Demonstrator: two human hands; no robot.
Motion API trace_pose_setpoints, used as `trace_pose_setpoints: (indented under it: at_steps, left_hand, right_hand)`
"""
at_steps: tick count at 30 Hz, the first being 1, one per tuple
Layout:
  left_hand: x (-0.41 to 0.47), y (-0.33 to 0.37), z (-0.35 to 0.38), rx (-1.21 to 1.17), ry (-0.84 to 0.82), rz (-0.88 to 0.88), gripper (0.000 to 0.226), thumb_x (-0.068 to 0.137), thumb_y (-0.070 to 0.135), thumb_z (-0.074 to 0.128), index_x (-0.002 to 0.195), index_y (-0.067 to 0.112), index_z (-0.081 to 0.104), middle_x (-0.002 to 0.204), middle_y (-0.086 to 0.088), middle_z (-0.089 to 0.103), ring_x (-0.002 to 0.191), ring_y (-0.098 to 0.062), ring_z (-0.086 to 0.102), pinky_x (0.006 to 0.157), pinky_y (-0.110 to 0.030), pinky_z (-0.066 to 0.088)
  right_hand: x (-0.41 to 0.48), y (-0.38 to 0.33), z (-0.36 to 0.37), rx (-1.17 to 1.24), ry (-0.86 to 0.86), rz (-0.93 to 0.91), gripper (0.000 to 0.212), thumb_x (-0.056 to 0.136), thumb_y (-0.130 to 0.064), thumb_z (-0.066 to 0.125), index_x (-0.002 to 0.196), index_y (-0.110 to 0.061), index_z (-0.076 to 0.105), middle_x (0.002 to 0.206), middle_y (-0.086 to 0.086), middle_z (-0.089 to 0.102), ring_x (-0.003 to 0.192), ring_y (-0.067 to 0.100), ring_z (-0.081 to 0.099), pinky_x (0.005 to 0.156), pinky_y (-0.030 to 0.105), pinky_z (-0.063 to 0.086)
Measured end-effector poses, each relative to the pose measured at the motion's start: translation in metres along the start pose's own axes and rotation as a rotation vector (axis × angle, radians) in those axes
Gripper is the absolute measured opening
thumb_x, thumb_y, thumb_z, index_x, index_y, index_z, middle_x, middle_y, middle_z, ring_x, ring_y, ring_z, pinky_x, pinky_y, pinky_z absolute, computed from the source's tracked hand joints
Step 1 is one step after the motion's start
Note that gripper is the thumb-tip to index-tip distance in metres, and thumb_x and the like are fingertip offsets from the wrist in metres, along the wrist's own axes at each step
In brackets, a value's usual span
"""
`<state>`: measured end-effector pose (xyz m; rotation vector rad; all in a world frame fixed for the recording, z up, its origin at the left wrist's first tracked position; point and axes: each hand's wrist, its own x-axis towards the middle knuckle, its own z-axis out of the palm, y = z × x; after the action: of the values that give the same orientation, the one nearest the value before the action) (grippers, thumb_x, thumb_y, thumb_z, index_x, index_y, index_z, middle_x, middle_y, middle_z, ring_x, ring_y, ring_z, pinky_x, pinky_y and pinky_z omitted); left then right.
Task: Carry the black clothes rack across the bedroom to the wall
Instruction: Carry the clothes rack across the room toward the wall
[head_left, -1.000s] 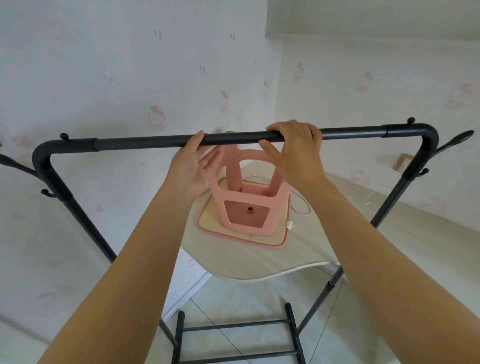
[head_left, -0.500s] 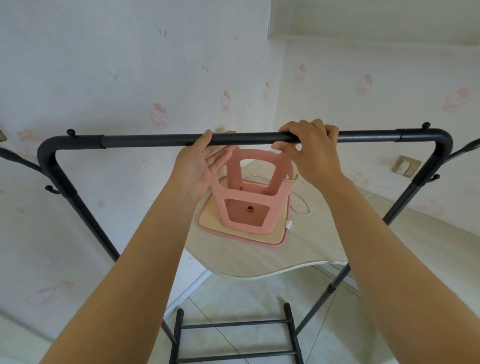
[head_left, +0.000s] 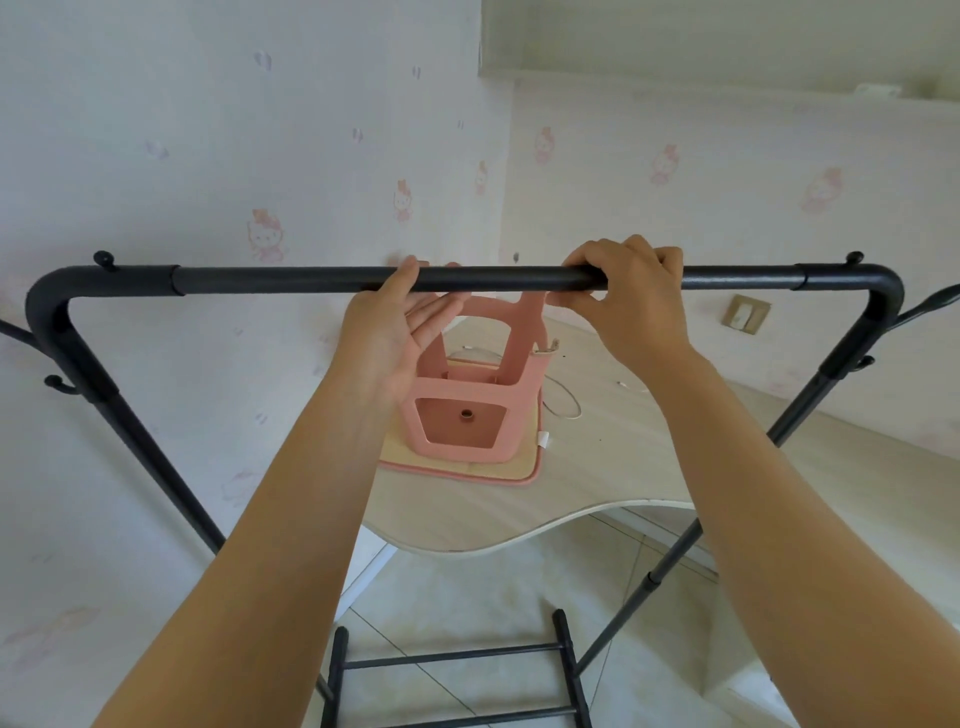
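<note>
The black clothes rack stands in front of me, its top bar running left to right across the view and its legs going down to a base on the tiled floor. My right hand is wrapped over the top bar right of its middle. Just left of the middle, my left hand sits under the bar with the palm up. Its thumb rests against the bar and its fingers are stretched out, not curled round it. The papered wall is close behind the rack.
Behind the bar stands a pale curved desk with an upturned pink stool on a mat, and a white cable beside it. Coat hooks stick out at the rack's right end. A wall socket is at the right.
The rack's top bar has shifted a little to the right in view, both hands moving with it. My right hand's fingers have curled more firmly over the bar.
</note>
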<state>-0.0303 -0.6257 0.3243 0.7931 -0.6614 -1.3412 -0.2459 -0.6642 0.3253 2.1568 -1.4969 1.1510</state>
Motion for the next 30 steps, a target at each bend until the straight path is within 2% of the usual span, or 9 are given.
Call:
trace_pose_setpoints:
  at_steps: [2, 5, 8, 10, 14, 17, 22, 26, 30]
  left_hand:
    - [0.0, 0.001, 0.001, -0.02, 0.002, -0.006, 0.031, 0.101, 0.018, 0.053, 0.121, -0.006, 0.053, 0.106, -0.02, 0.076, 0.092, -0.03, 0.076, 0.081, -0.032, 0.061]
    - [-0.004, -0.001, 0.005, -0.042, -0.02, -0.017, 0.035, 0.1, 0.016, 0.054, 0.126, -0.007, 0.053, 0.099, -0.019, 0.077, 0.09, -0.03, 0.076, 0.079, -0.032, 0.061]
    - [-0.006, -0.004, 0.009, -0.036, -0.061, -0.039, 0.028, 0.1, 0.015, 0.054, 0.12, -0.005, 0.054, 0.101, -0.021, 0.076, 0.092, -0.03, 0.076, 0.084, -0.035, 0.061]
    - [-0.007, -0.005, 0.01, -0.026, -0.09, -0.053, 0.019, 0.1, 0.015, 0.054, 0.109, -0.001, 0.057, 0.104, -0.022, 0.075, 0.093, -0.03, 0.076, 0.086, -0.037, 0.06]
    - [-0.008, -0.006, 0.009, 0.001, -0.135, -0.084, 0.016, 0.101, 0.014, 0.052, 0.091, 0.004, 0.058, 0.11, -0.024, 0.072, 0.093, -0.03, 0.076, 0.091, -0.037, 0.058]
    - [-0.008, -0.009, 0.007, -0.007, -0.163, -0.114, 0.013, 0.101, 0.014, 0.053, 0.092, 0.005, 0.057, 0.111, -0.025, 0.071, 0.09, -0.029, 0.076, 0.091, -0.038, 0.058]
    - [-0.013, -0.016, 0.012, -0.033, -0.198, -0.171, 0.01, 0.098, 0.012, 0.057, 0.094, 0.003, 0.056, 0.116, -0.028, 0.069, 0.094, -0.035, 0.075, 0.087, -0.039, 0.059]
    - [-0.022, -0.023, 0.022, -0.017, -0.24, -0.208, 0.016, 0.099, 0.013, 0.056, 0.085, 0.003, 0.058, 0.107, -0.025, 0.072, 0.09, -0.033, 0.076, 0.08, -0.034, 0.062]
    - [-0.032, -0.03, 0.034, -0.038, -0.269, -0.23, 0.013, 0.098, 0.013, 0.057, 0.088, 0.005, 0.059, 0.092, -0.02, 0.076, 0.088, -0.032, 0.076, 0.076, -0.031, 0.062]
  right_hand:
    - [-0.001, -0.004, -0.001, -0.019, 0.023, 0.023, 0.015, 0.08, -0.034, 0.075, 0.081, -0.024, 0.064, 0.06, -0.02, 0.043, 0.074, 0.008, 0.036, 0.081, 0.031, 0.027]
    - [-0.005, -0.005, -0.006, -0.099, 0.058, 0.057, 0.014, 0.08, -0.033, 0.074, 0.077, -0.024, 0.064, 0.062, -0.016, 0.05, 0.073, 0.013, 0.044, 0.079, 0.03, 0.027]
    - [-0.01, -0.003, -0.012, -0.137, 0.145, 0.14, 0.01, 0.077, -0.028, 0.075, 0.074, -0.025, 0.065, 0.061, -0.012, 0.057, 0.069, 0.013, 0.045, 0.077, 0.026, 0.027]
    - [-0.014, -0.006, -0.017, -0.141, 0.207, 0.191, 0.008, 0.073, -0.021, 0.075, 0.075, -0.025, 0.068, 0.06, -0.01, 0.06, 0.067, 0.012, 0.041, 0.076, 0.027, 0.032]
    - [-0.025, -0.012, -0.03, -0.222, 0.196, 0.268, 0.003, 0.073, -0.02, 0.071, 0.074, -0.022, 0.07, 0.06, -0.002, 0.065, 0.061, 0.017, 0.041, 0.065, 0.027, 0.033]
    - [-0.031, -0.013, -0.037, -0.29, 0.163, 0.301, 0.005, 0.071, -0.024, 0.072, 0.071, -0.02, 0.068, 0.056, -0.001, 0.064, 0.057, 0.026, 0.052, 0.061, 0.027, 0.033]
    - [-0.046, -0.01, -0.052, -0.357, 0.156, 0.332, 0.011, 0.069, -0.028, 0.073, 0.068, -0.019, 0.066, 0.05, 0.0, 0.06, 0.055, 0.029, 0.053, 0.059, 0.028, 0.035]
    - [-0.058, -0.006, -0.068, -0.407, 0.168, 0.346, 0.013, 0.067, -0.027, 0.073, 0.065, -0.019, 0.064, 0.047, 0.0, 0.056, 0.051, 0.029, 0.05, 0.058, 0.027, 0.028]
    - [-0.071, -0.002, -0.083, -0.452, 0.216, 0.347, 0.014, 0.064, -0.023, 0.073, 0.059, -0.017, 0.06, 0.041, -0.002, 0.043, 0.044, 0.029, 0.042, 0.055, 0.026, 0.026]
